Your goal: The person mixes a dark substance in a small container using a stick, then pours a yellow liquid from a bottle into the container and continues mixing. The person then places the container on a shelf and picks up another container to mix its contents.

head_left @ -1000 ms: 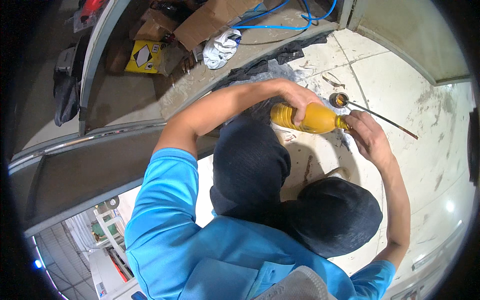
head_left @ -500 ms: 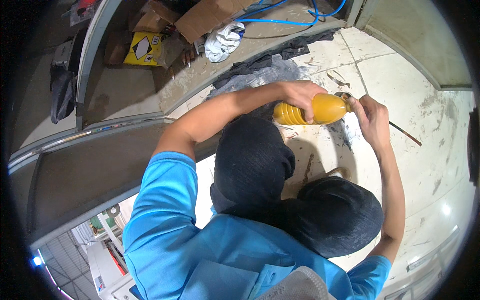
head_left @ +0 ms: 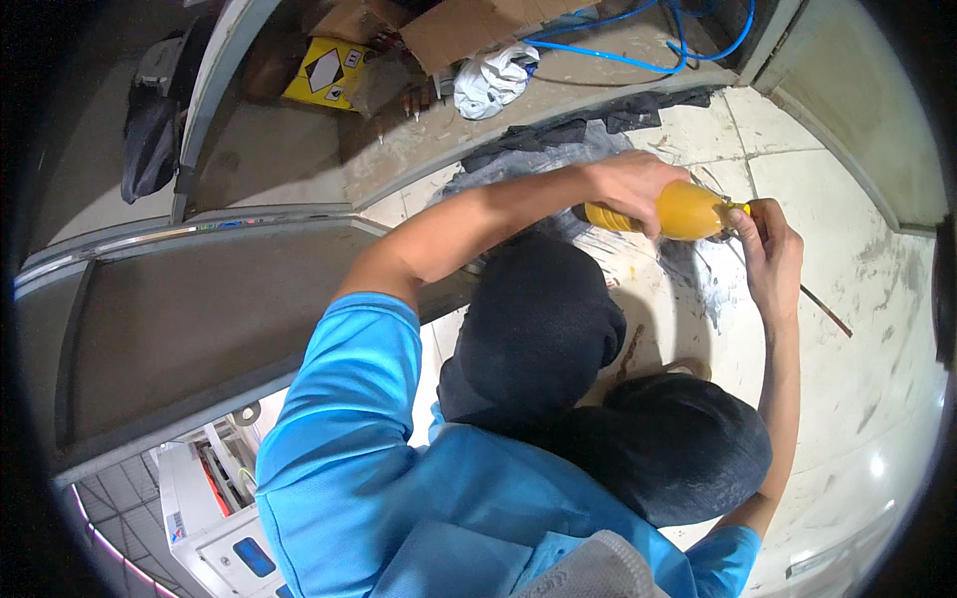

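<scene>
One yellow-orange plastic bottle (head_left: 686,210) here, lying on its side in the air over the pale tiled floor (head_left: 857,249), up near the floor's far edge where it meets a raised concrete ledge (head_left: 558,95). It's smooth and rounded, with ribbed rings at the base end and a small dark-and-yellow cap at the other. The left hand (head_left: 633,184) is wrapped around the bottle's fat middle — fingers closed over the top, a firm hold. The right hand (head_left: 766,244) is at the cap end, fingers curled in tight around the tip; can't tell whether it's pinching the cap itself or something tiny right at it.

The floor is glossy but scuffed, with grey smears and a patch of white streaky stuff just under the bottle. One thin dark rod (head_left: 822,311) lies on the tiles beside the right wrist. Two knees in dark fabric (head_left: 538,339) fill the middle, and the shirt is bright blue (head_left: 339,419).

On the ledge behind: one crumpled white rag (head_left: 493,80), one blue hose (head_left: 638,50) looping around, one flat brown cardboard piece (head_left: 469,25) and one yellow box (head_left: 324,72) — all dusty looking. A dark cloth (head_left: 598,125) drapes off the ledge's edge.
</scene>
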Action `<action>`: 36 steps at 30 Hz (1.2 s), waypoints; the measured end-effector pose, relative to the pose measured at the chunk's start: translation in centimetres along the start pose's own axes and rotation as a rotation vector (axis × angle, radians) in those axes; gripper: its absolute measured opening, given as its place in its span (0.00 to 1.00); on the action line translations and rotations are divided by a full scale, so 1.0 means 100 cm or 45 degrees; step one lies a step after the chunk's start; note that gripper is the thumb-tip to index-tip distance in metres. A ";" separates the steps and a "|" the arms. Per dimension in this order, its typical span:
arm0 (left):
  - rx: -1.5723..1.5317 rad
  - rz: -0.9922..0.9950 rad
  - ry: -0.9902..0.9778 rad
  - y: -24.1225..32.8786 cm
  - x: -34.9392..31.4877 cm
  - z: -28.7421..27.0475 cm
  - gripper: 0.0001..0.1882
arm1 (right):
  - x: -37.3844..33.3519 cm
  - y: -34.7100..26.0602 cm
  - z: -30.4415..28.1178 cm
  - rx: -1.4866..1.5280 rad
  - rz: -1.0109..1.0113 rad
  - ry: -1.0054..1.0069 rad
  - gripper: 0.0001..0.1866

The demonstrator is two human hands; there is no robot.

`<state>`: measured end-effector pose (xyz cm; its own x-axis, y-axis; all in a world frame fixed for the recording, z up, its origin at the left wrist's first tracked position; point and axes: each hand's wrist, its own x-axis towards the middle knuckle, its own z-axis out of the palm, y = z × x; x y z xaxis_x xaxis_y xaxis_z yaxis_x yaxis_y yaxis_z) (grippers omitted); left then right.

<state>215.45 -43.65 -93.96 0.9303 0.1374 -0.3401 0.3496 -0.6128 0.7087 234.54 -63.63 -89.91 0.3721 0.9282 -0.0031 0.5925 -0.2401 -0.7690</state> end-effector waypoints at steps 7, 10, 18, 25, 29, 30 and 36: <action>-0.202 0.066 0.313 -0.017 -0.008 -0.031 0.44 | 0.017 -0.009 -0.010 -0.193 -0.004 0.226 0.29; -0.567 0.103 0.422 -0.047 -0.043 -0.097 0.38 | 0.004 -0.001 -0.029 0.118 0.138 0.369 0.28; -0.251 -0.376 1.465 -0.090 -0.173 -0.196 0.28 | -0.063 0.043 0.003 0.391 0.347 0.157 0.20; 0.043 0.195 2.039 -0.176 -0.167 -0.250 0.43 | -0.109 0.080 0.028 0.284 0.514 0.059 0.19; -0.169 0.350 2.078 -0.216 -0.152 -0.258 0.38 | -0.131 0.115 0.029 0.292 0.858 0.136 0.21; -0.154 0.208 2.027 -0.224 -0.155 -0.263 0.39 | -0.134 0.123 0.027 0.387 0.894 0.252 0.22; -0.321 -0.189 1.949 -0.277 -0.146 -0.278 0.52 | -0.109 0.148 0.000 0.717 0.542 0.556 0.46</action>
<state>195.29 -7.02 -91.43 0.0544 0.9123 0.4059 0.3081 -0.4020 0.8623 239.23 -77.29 -101.22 0.7963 0.5683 -0.2072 -0.0651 -0.2601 -0.9634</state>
